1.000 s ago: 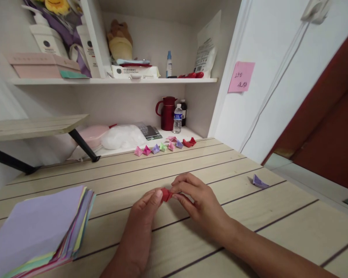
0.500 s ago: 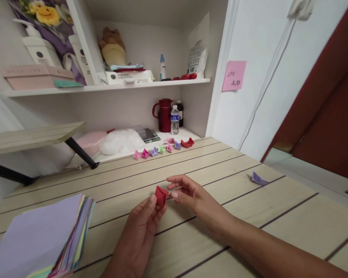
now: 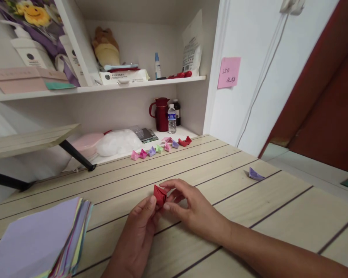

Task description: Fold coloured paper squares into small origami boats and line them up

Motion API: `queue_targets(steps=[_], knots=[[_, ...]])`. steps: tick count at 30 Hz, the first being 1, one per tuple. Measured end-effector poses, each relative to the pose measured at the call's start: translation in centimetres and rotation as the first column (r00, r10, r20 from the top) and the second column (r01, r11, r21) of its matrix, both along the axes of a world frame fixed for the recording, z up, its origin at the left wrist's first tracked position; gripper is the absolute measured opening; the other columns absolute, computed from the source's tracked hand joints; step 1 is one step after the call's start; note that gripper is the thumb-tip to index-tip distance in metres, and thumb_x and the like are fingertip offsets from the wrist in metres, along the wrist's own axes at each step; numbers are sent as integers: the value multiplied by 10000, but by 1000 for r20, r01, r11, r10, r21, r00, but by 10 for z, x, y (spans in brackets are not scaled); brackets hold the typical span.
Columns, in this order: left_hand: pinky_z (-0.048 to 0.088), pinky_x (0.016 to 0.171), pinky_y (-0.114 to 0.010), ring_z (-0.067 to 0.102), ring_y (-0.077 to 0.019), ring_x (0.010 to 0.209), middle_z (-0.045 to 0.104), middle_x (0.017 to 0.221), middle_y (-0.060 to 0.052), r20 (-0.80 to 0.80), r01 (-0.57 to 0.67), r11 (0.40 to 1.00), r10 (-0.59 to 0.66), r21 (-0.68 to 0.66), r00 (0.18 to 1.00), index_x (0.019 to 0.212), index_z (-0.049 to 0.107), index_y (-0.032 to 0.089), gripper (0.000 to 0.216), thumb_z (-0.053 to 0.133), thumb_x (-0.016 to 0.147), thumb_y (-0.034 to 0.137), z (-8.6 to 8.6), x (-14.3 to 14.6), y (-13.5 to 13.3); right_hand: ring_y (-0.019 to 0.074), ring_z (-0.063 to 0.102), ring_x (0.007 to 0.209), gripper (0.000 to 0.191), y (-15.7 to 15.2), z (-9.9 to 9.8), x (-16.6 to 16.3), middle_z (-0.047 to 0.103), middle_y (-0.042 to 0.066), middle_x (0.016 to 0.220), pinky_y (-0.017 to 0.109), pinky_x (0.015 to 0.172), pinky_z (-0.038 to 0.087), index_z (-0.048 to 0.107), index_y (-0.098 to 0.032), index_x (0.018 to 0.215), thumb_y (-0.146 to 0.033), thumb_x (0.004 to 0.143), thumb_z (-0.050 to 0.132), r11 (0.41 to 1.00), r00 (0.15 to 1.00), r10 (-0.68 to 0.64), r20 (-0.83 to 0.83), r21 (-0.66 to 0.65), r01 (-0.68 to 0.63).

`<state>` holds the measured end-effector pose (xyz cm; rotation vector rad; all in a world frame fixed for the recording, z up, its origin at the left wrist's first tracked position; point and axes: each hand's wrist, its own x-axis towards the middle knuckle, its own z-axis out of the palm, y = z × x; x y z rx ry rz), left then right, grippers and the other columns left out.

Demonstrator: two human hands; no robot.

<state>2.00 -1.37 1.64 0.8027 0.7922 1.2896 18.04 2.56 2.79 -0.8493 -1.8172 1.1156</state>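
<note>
- My left hand has a small pointed red folded-paper piece pinched over the pale wood-grain tabletop
- My right hand's loosely curled at its edge, can't tell if gripping

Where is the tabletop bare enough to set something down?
The tabletop is bare between the right hand and the purple folded paper, and between the left hand and the row of folded papers. Crowded: between the hands, at the red folded paper; around that row; and near left, under the paper stack.
</note>
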Motion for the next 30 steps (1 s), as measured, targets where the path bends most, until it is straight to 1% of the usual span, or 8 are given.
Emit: queue_targets(steps=[4,9,15,18,21,24,26,30], knots=[[447,1006,-341,644,-204,1057,754,1076,-64,2,2,1000,-2,9,1000,1039,756,194,223,602,922,306,-2,1,2,173,637,863,357,0,2,0,682,22,1051,286,742,504,626,-262,1183,-175,837,636,1000,1000,-22,-1,-11,22],[427,1034,-345,633,-202,1076,749,1082,-67,-7,5,1000,-5,3,1000,1057,750,186,245,596,927,325,-2,1,1,168,644,844,338,0,1,0,693,11,988,246,659,487,648,-262,1157,-147,844,597,1000,1000,3,11,-6,-3],[448,1003,-356,638,-217,1050,749,1053,-84,-25,-20,1000,20,-3,999,1022,761,172,238,645,892,334,-1,0,2,176,643,838,274,0,3,-1,710,21,977,251,653,475,659,-244,1127,-210,862,600,999,1000,7,10,-31,-7],[454,986,-351,634,-220,1048,748,1042,-82,-44,-36,999,36,2,998,998,766,175,229,667,872,339,-2,1,2,179,643,819,275,0,4,-1,722,16,944,265,675,474,668,-237,1113,-191,856,586,1000,999,-1,32,-15,1],[451,968,-340,619,-222,1066,742,1064,-77,-117,-43,999,43,5,992,999,764,183,250,670,865,371,-4,3,2,177,644,796,292,1,3,-1,724,-3,882,271,689,472,685,-241,1067,-126,847,532,1000,999,-14,36,-2,14],[431,976,-334,603,-218,1085,737,1087,-68,-232,-21,1000,20,-2,972,1044,754,198,269,672,864,381,-7,4,0,168,630,784,281,2,1,-1,715,-12,844,268,702,468,699,-229,951,-80,830,493,999,999,-27,36,22,26],[425,983,-337,600,-215,1084,737,1082,-63,-252,-17,1000,16,-4,968,1049,752,203,265,675,863,375,-8,4,0,161,621,791,272,3,0,-1,712,-14,851,266,717,468,699,-224,909,-67,825,493,998,998,-45,45,56,42],[443,968,-345,609,-219,1065,737,1068,-77,-126,-34,999,33,-6,992,992,765,180,246,662,874,370,-5,3,1,160,632,814,344,3,-1,-2,704,5,987,265,694,486,667,-251,1119,-100,829,562,993,994,-104,46,55,101]])
